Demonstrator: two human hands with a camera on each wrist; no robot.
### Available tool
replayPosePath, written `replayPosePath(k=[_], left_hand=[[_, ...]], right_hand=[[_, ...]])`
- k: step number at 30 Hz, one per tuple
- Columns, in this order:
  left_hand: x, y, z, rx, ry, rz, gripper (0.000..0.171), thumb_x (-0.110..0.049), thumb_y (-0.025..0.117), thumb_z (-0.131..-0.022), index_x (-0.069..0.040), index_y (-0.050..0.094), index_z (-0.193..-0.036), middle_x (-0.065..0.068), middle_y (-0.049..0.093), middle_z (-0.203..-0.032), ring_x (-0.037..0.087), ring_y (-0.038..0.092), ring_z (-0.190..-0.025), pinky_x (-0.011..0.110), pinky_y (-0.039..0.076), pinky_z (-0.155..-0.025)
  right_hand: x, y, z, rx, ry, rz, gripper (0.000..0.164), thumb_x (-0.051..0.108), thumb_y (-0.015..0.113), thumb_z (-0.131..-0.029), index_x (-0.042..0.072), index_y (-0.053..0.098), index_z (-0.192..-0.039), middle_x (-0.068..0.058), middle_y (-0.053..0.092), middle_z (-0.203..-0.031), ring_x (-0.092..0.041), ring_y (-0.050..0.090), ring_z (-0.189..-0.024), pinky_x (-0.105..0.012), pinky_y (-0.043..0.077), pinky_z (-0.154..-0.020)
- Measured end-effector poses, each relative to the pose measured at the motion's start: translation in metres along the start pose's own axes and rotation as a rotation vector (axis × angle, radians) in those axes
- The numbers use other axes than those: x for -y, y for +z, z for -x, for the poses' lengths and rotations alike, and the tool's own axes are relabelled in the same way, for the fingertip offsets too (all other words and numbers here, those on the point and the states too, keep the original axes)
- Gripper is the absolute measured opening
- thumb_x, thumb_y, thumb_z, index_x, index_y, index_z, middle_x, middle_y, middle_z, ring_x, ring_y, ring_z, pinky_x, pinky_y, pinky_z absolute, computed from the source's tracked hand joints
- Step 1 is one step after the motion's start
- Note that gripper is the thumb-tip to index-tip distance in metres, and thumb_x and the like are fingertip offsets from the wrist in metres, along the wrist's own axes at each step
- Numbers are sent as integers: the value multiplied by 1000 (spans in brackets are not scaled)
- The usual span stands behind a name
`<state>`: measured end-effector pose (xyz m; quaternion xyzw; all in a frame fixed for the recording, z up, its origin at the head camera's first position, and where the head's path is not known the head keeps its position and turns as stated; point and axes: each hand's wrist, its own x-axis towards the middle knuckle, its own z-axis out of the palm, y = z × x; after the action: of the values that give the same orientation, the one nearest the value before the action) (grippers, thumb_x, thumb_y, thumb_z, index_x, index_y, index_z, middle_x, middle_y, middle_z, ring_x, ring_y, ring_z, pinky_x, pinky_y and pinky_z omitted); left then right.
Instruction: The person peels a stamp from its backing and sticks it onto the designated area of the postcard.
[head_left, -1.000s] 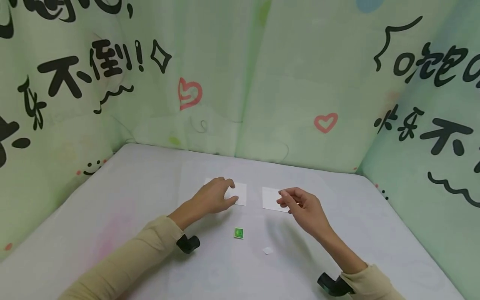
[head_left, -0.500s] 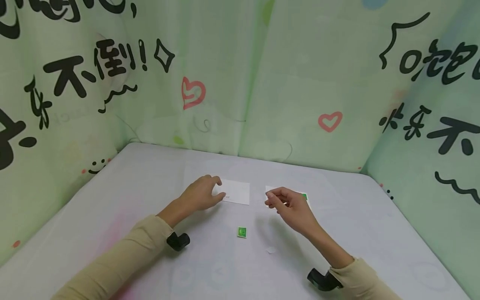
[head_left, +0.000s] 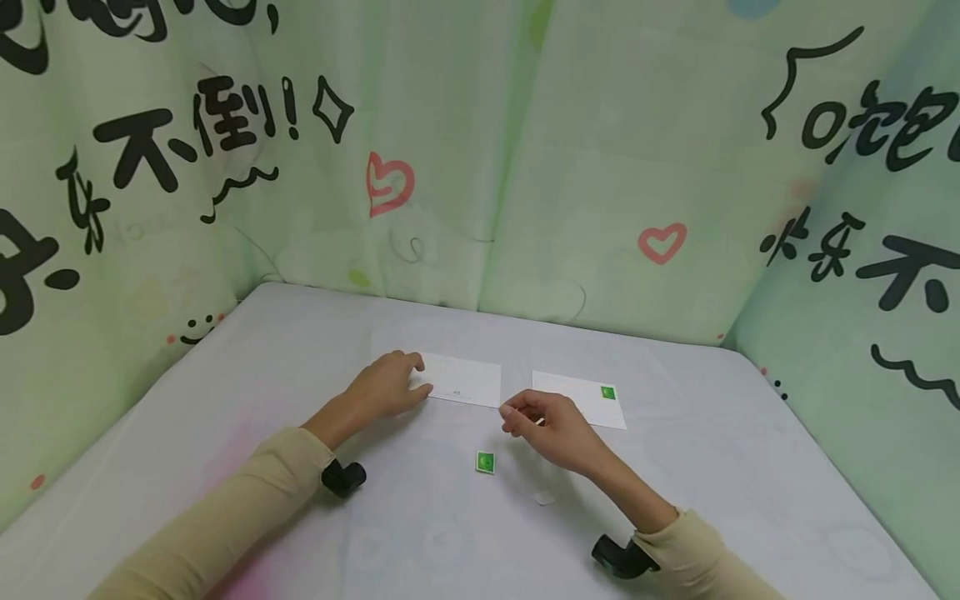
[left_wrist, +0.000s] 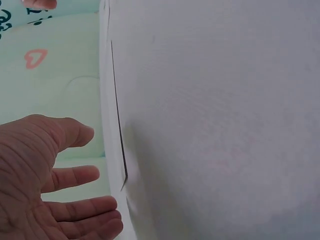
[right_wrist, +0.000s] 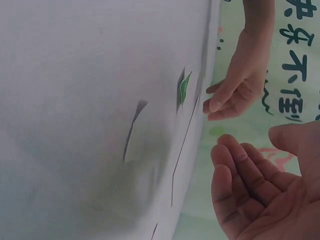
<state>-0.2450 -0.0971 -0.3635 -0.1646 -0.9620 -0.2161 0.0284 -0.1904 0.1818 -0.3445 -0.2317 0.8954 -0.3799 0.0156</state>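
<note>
My left hand (head_left: 382, 385) is at the left end of a white envelope (head_left: 471, 379), thumb and fingers apart around that end. In the left wrist view, nothing shows between its fingers. My right hand (head_left: 553, 429) hovers over the table near the gap between this envelope and a second one (head_left: 562, 385), its fingers loosely bent. The right wrist view shows its palm (right_wrist: 265, 192) holding nothing. A green stamp (head_left: 608, 392) sits in the second envelope's upper right corner; my hand hides part of that envelope. Nearer me lies a loose green stamp (head_left: 485, 462), curled up from the table.
A small white paper scrap (head_left: 544, 498) lies on the white table (head_left: 420, 533), right of the loose stamp. Green printed curtains (head_left: 570, 150) stand behind the table and along both sides. Each wrist carries a black camera (head_left: 343, 479).
Both hands have moved left, and my right hand has also come nearer me, uncovering the second envelope and its stamp. More of the left envelope shows now. The view has shifted slightly.
</note>
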Motion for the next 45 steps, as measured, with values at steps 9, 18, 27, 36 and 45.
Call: replayPosePath(k=[9,18,27,36,45], left_hand=[[7,-2,-2,25,-18,-12,38,-26,70,-96,2,65,-121,20,69,-118,31,65,-107,46,52,-94],[6,-2,-6,64,-35,-71,35,-26,71,-95,1,66,-116,17,69,-111,24,59,-91,43,53,-84],[4,-2,-5,83,-24,-137,26,-26,73,-94,-2,68,-104,14,64,-98,24,56,-85,41,52,-77],[5,0,-3,60,-6,-142,23,-23,73,-92,-3,67,-102,12,60,-95,26,55,-87,42,51,-77],[7,1,-4,56,-8,-132,22,-23,72,-92,-3,67,-101,11,59,-93,26,54,-86,41,50,-75]], right_hand=[[3,5,-2,112,-54,12,25,28,64,-102,4,71,-99,-5,73,-80,-19,66,-74,-26,48,-63],[-1,12,-4,174,-5,60,15,20,67,-98,7,71,-92,4,63,-69,-8,51,-60,-23,41,-57],[0,16,-4,226,52,114,9,17,71,-94,9,70,-90,6,62,-67,-7,52,-57,-23,41,-53],[3,17,-5,245,67,136,12,16,76,-90,8,67,-86,6,55,-65,-7,49,-59,-22,40,-55],[0,20,-5,250,46,143,9,11,73,-89,8,66,-85,5,53,-65,-7,48,-60,-22,39,-56]])
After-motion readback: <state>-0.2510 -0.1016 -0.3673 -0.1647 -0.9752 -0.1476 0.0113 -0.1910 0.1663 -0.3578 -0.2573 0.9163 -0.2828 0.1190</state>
